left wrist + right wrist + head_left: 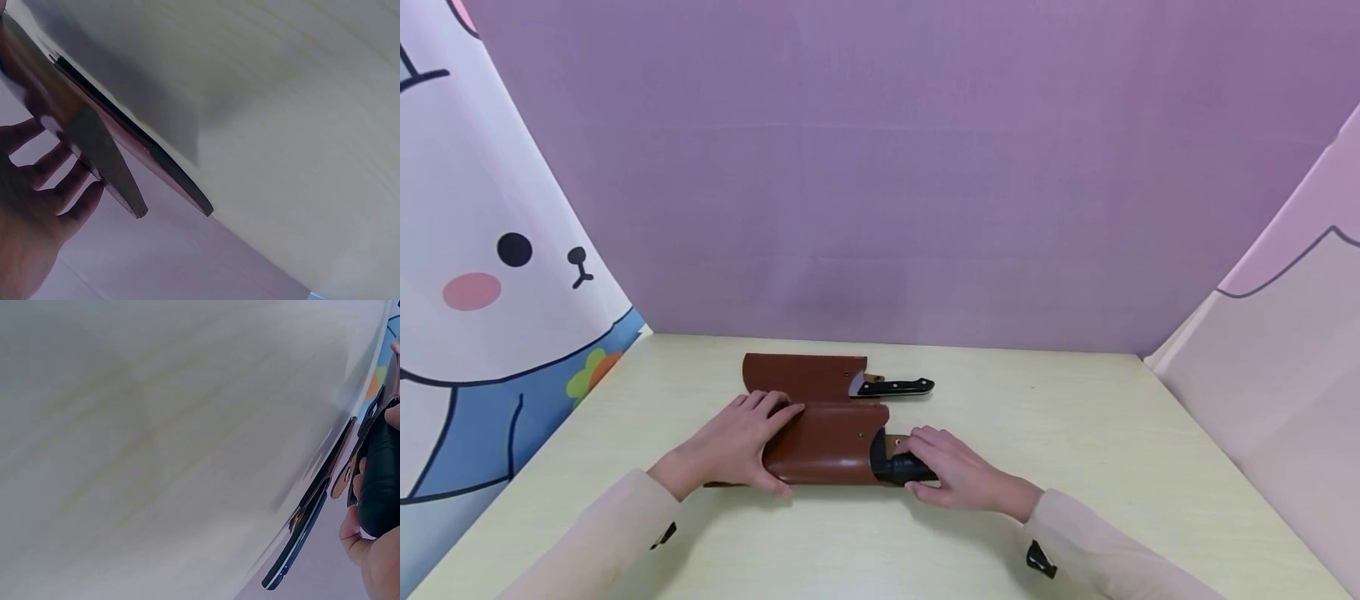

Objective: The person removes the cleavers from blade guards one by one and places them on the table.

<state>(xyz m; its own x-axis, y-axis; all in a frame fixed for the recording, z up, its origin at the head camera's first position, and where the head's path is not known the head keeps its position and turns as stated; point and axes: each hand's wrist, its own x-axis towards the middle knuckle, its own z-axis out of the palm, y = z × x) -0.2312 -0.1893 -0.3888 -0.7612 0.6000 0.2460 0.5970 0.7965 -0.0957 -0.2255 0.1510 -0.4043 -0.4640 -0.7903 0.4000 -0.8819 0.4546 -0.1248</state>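
A brown leather knife sheath [831,442] is held at the near side of the table, with a knife in it. My left hand [737,446] grips the sheath by its left part, fingers over the top and thumb along the near edge. At the sheath's right end, my right hand [958,471] is wrapped round the black handle [378,481] of the knife. A dark bit of blade shows at the sheath's mouth; the rest is hidden inside. In the left wrist view, the sheath [103,153] is raised off the table, its closed end tilted.
Just behind lies a second brown sheath [797,375] on the pale wooden table [1037,417]. A smaller knife with a black riveted handle [897,388] sticks out of its right side. A purple backdrop [880,167] stands behind, and a cartoon-print panel [490,333] at the left.
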